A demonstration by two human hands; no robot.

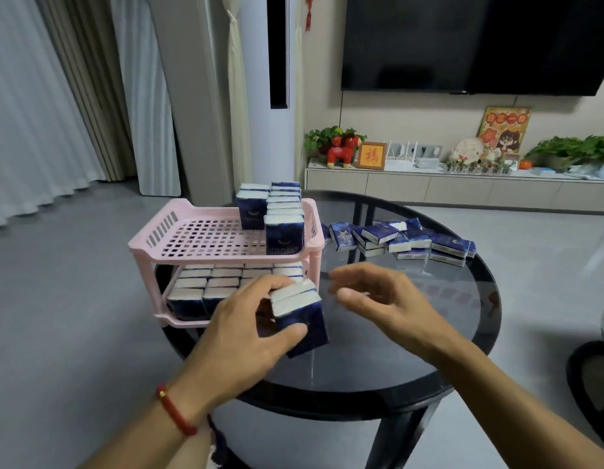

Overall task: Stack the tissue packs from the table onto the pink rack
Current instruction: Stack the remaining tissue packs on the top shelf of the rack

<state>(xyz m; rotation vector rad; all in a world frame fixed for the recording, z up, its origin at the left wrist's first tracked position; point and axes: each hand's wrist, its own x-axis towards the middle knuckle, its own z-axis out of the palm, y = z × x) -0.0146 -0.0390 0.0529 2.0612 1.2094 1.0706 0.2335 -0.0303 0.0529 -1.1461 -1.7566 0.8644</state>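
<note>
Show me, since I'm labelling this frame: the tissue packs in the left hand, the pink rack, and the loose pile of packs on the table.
held tissue packs (302,321), head view, dark blue front face.
pink rack (205,236), head view, bare top-shelf grid.
loose pile (400,239), head view, middle packs.

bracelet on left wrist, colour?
Red bracelet with a small gold bead, clearest in the head view.
</note>
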